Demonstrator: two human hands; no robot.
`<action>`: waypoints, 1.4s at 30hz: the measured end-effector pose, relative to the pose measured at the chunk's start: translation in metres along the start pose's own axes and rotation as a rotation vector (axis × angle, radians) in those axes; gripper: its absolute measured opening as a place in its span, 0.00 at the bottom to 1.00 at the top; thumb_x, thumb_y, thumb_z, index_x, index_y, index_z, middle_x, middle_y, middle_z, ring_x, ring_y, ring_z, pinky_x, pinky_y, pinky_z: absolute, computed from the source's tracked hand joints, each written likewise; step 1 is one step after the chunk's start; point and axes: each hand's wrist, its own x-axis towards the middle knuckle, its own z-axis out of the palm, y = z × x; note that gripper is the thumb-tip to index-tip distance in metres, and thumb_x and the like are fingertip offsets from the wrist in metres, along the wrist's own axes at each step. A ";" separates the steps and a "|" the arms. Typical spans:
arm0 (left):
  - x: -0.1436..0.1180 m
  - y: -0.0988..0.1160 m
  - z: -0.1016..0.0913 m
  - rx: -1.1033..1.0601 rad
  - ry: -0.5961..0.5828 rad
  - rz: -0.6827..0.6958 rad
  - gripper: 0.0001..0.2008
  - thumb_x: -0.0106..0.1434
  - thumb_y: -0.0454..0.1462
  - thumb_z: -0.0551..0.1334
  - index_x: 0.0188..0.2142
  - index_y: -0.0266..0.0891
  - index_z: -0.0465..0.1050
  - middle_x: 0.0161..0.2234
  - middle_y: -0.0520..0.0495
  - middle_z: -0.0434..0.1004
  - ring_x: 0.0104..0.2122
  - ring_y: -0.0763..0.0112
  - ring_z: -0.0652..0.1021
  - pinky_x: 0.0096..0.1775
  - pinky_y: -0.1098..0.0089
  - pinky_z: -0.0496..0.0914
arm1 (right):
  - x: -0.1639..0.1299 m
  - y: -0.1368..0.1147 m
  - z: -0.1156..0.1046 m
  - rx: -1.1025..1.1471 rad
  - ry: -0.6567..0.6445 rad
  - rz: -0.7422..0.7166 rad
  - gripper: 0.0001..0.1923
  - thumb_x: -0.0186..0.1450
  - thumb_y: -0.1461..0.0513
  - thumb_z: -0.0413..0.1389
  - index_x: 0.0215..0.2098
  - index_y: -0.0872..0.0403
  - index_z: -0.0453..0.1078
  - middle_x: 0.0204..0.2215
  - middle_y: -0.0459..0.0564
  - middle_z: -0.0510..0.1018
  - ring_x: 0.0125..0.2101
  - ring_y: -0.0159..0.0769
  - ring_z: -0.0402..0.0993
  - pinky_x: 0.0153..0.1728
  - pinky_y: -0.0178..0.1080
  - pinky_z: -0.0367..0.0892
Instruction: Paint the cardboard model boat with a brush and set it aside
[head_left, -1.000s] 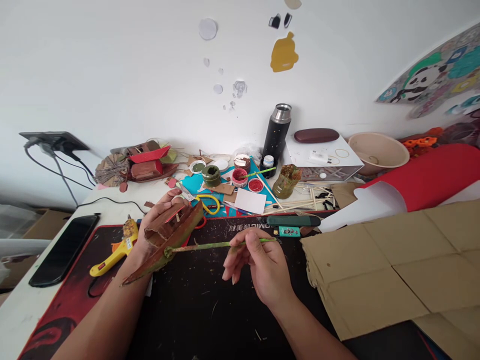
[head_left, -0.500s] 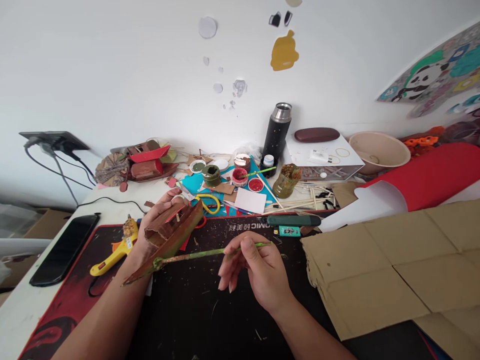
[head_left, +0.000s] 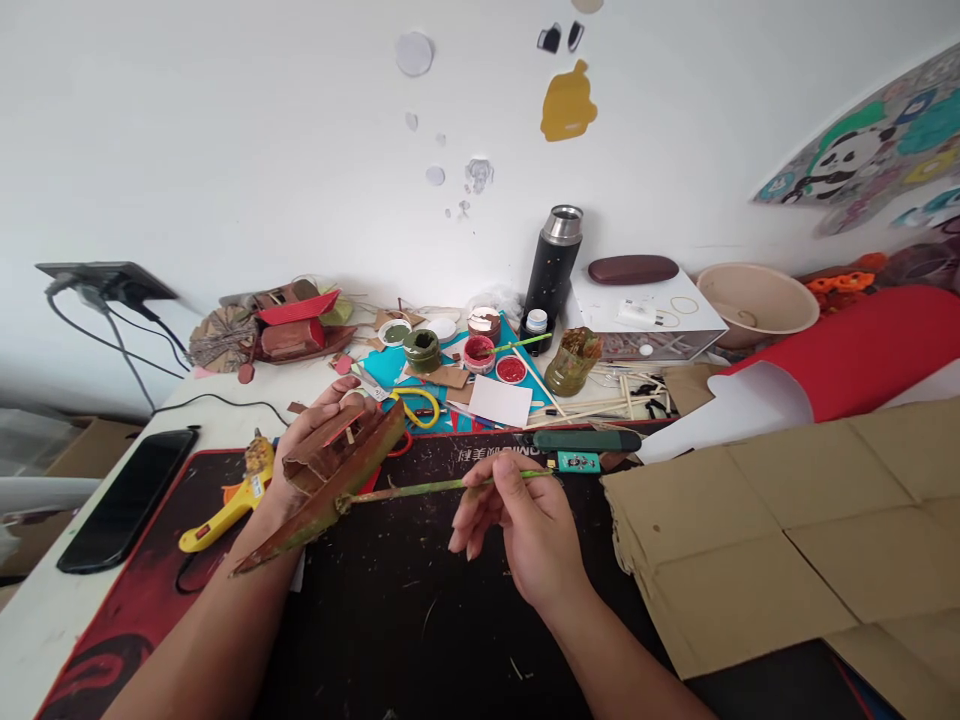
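Observation:
My left hand [head_left: 304, 440] grips a small model boat [head_left: 337, 475], reddish brown with green paint along its side, tilted with its pointed end toward me. Between the thumb and fingers of my right hand [head_left: 521, 515] is a thin paintbrush [head_left: 420, 489] with a green-smeared handle. Its tip meets the boat's side near the pointed end. Beyond the hands stand an open jar of dark green paint [head_left: 423, 352] and a jar of red paint [head_left: 480, 352] with a second green-handled brush lying across it.
A yellow glue gun [head_left: 225, 515] and a black phone [head_left: 127, 500] lie at left. Yellow-handled scissors [head_left: 420, 410], a murky cup [head_left: 571, 365] and a black flask [head_left: 553, 265] stand or lie behind. Folded cardboard [head_left: 787, 530] covers the right side. Another model boat [head_left: 296, 335] sits at back left.
The brush tip has moved to the right along the boat's side, away from the pointed end. My right hand has shifted slightly right; the boat has tilted a little.

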 end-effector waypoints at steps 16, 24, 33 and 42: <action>-0.001 0.000 0.009 -0.023 0.002 0.009 0.17 0.61 0.33 0.74 0.49 0.42 0.79 0.30 0.54 0.78 0.36 0.64 0.84 0.42 0.66 0.84 | 0.006 0.000 -0.006 -0.045 0.141 -0.046 0.29 0.67 0.37 0.72 0.37 0.54 0.82 0.23 0.48 0.86 0.18 0.35 0.84 0.17 0.30 0.74; 0.000 -0.001 0.007 0.001 -0.012 0.002 0.19 0.60 0.35 0.76 0.49 0.43 0.78 0.30 0.54 0.77 0.36 0.64 0.83 0.42 0.65 0.82 | 0.006 0.001 -0.006 -0.040 0.131 -0.036 0.29 0.67 0.38 0.73 0.36 0.55 0.81 0.22 0.48 0.86 0.18 0.35 0.83 0.17 0.29 0.72; -0.001 -0.001 -0.002 0.016 -0.031 -0.023 0.21 0.62 0.37 0.76 0.53 0.45 0.78 0.33 0.54 0.79 0.35 0.63 0.82 0.41 0.64 0.79 | -0.002 0.002 -0.004 -0.006 -0.017 -0.037 0.26 0.73 0.40 0.69 0.36 0.54 0.80 0.22 0.49 0.87 0.18 0.36 0.85 0.17 0.29 0.73; 0.007 0.000 -0.010 0.053 -0.033 -0.041 0.23 0.60 0.34 0.75 0.54 0.43 0.77 0.33 0.55 0.80 0.40 0.62 0.84 0.47 0.63 0.80 | -0.005 0.008 0.000 0.051 -0.179 0.042 0.26 0.75 0.41 0.67 0.38 0.55 0.81 0.25 0.51 0.89 0.19 0.36 0.86 0.18 0.29 0.73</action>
